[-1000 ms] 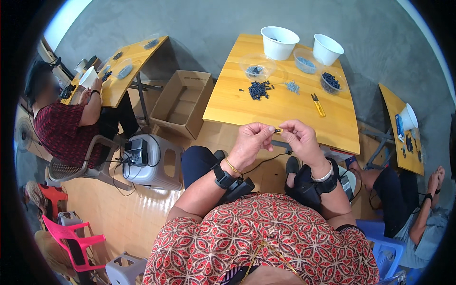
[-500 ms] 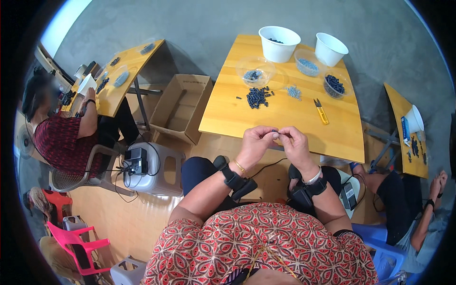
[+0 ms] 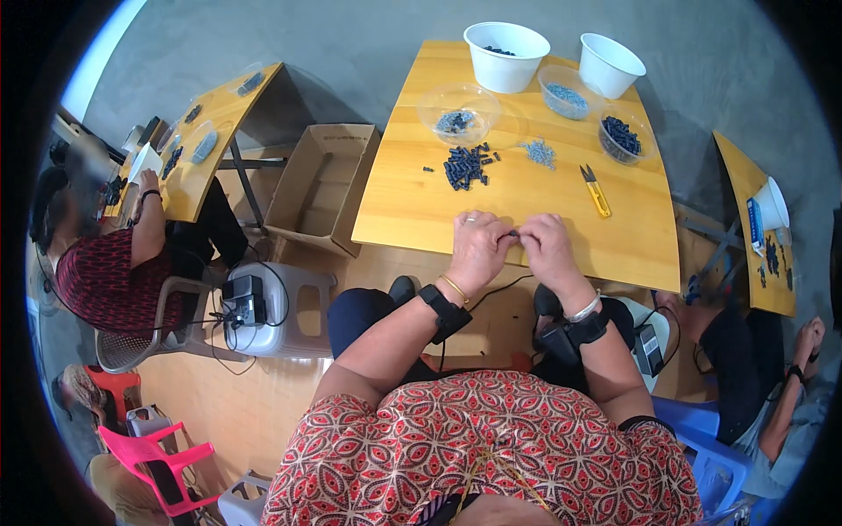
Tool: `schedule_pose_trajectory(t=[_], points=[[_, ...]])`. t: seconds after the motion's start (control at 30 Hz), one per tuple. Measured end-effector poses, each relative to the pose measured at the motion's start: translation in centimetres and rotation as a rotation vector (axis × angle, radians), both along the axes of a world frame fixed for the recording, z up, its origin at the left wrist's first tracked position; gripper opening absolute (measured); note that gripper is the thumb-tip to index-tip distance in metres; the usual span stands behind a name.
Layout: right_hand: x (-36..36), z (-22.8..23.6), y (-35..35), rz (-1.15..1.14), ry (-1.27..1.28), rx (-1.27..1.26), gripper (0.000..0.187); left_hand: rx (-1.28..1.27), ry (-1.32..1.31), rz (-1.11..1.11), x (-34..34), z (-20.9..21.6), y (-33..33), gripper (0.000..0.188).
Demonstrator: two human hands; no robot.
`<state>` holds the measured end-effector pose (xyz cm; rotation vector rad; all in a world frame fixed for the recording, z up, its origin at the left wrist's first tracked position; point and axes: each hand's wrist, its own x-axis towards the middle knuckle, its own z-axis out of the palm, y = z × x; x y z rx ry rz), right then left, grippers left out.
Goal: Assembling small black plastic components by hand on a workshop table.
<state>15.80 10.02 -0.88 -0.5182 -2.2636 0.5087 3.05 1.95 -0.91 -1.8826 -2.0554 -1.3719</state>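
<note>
Over the near edge of the wooden table, my left hand and my right hand meet fingertip to fingertip. Both are closed in a pinch on a small dark piece, mostly hidden by the fingers. Beyond them lies a pile of short dark blue cylindrical pieces. To its right is a small heap of light grey-blue pieces. Yellow-handled thread snips rest at the right.
Clear bowls hold mixed pieces, light pieces and dark pieces. Two white tubs stand at the back. Left are a cardboard box and a person at another table; another person sits right.
My hands have turned so their backs face up more, still pinching the small dark piece together. The whole view has shifted slightly, with the table appearing higher.
</note>
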Motion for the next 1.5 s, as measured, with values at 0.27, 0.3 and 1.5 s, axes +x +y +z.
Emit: schedule_pose_trajectory(t=[0.27, 0.3, 1.5], points=[[-5.2, 0.3, 2.5, -0.214, 0.196, -0.294, 0.011, 0.021, 0.058, 0.013, 0.2, 0.1, -0.1, 0.004], [-5.7, 0.0, 2.3, -0.25, 0.114, -0.268, 0.011, 0.014, 0.068, 0.01, 0.2, 0.0, -0.2, 0.004], [-2.4, 2.8, -1.6, 0.046, 0.357, -0.546, 0.01, -0.13, -0.867, -0.026, -1.0, 1.1, -1.0, 0.015]])
